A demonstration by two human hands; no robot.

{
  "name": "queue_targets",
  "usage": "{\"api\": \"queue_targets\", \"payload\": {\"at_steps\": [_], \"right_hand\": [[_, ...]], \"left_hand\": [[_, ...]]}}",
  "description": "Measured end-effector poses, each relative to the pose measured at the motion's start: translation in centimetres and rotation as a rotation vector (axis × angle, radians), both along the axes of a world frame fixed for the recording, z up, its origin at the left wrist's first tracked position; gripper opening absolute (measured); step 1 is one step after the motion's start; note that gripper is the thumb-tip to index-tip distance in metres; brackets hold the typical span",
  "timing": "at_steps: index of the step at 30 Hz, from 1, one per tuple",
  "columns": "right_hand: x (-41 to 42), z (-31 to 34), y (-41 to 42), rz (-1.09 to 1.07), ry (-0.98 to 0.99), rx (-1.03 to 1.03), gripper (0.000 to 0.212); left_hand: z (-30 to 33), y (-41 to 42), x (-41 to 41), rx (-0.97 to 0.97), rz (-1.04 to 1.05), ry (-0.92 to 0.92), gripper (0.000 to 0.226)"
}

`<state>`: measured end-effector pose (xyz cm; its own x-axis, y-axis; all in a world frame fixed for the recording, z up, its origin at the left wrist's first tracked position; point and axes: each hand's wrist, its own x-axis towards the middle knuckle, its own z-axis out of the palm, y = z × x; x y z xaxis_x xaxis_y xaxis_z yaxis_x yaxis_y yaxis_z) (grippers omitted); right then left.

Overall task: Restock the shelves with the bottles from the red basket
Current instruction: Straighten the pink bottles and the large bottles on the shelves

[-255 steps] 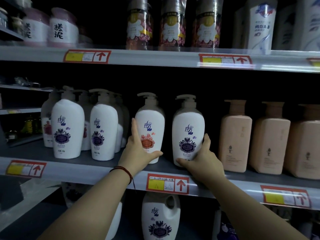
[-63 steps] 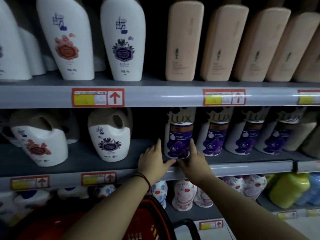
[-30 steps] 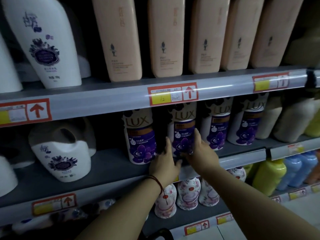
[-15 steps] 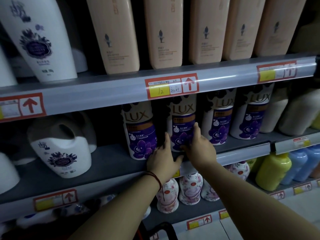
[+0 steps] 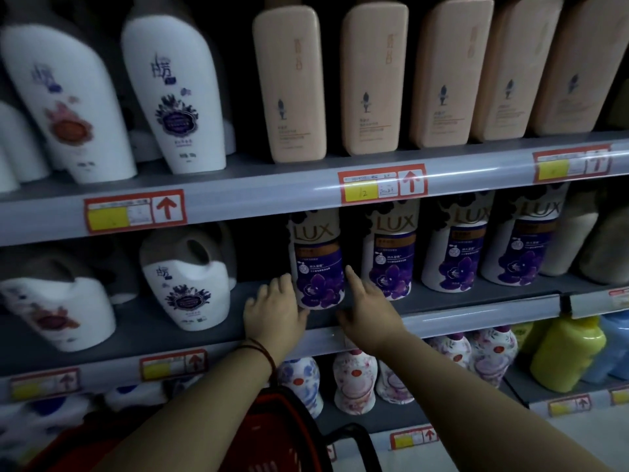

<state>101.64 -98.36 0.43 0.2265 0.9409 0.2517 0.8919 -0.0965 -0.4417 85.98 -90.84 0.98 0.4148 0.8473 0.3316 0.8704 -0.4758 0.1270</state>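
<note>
Both hands flank the leftmost Lux bottle [image 5: 318, 264] on the middle shelf [image 5: 476, 318]: left hand [image 5: 274, 313] spread with its thumb at the bottle's base, right hand [image 5: 366, 311] spread just beside it, apparently not gripping. I judge this the squaring-up step; next comes a reach down to the red basket [image 5: 282, 434]. Open shelf lies left toward the jug [image 5: 187, 287]; the bottle stands near the front lip, close under the rail [image 5: 272, 202] above.

The grey middle shelf [image 5: 190, 323] carries white jugs [image 5: 187, 287] and purple Lux bottles [image 5: 454, 247].
</note>
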Motion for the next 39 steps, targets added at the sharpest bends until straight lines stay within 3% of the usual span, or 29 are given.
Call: {"api": "queue_targets", "payload": {"at_steps": [3, 8, 14, 16, 18, 22, 29, 32, 39], "right_hand": [[-0.6, -0.1, 1.0, 0.077, 0.030, -0.039, 0.083], [-1.5, -0.6, 2.0, 0.044, 0.074, 0.011, 0.079], [-2.3, -0.3, 1.9, 0.005, 0.023, -0.062, 0.072], [-2.8, 0.8, 1.4, -0.049, 0.006, -0.027, 0.069], [-3.8, 2.8, 0.5, -0.054, -0.141, 0.035, 0.067], [-6.7, 7.7, -1.5, 0.111, -0.437, 0.276, 0.055], [-9.7, 16.8, -2.6, 0.152, -0.512, 0.478, 0.045], [-10.4, 20.2, -0.6, 0.101, -0.461, 0.496, 0.047], [-12.3, 23.5, 6.7, -0.002, -0.020, 0.284, 0.077]], "left_hand": [[0.2, 1.3, -0.6, -0.109, -0.054, 0.013, 0.088], [-0.2, 2.0, 0.2, -0.238, -0.175, -0.113, 0.095], [0.6, 1.6, -0.6, -0.253, -0.167, -0.070, 0.089], [1.7, 0.7, -1.1, -0.179, -0.189, -0.039, 0.084], [3.4, -0.2, -1.8, -0.076, -0.215, -0.020, 0.075], [8.3, -2.2, -4.4, 0.132, -0.262, -0.044, 0.051], [16.7, -2.8, -11.4, 0.514, -0.255, -0.307, 0.022], [20.0, -0.9, -13.2, 0.546, -0.182, -0.326, 0.034], [23.1, 5.2, -12.8, 0.039, 0.017, -0.331, 0.103]]}}
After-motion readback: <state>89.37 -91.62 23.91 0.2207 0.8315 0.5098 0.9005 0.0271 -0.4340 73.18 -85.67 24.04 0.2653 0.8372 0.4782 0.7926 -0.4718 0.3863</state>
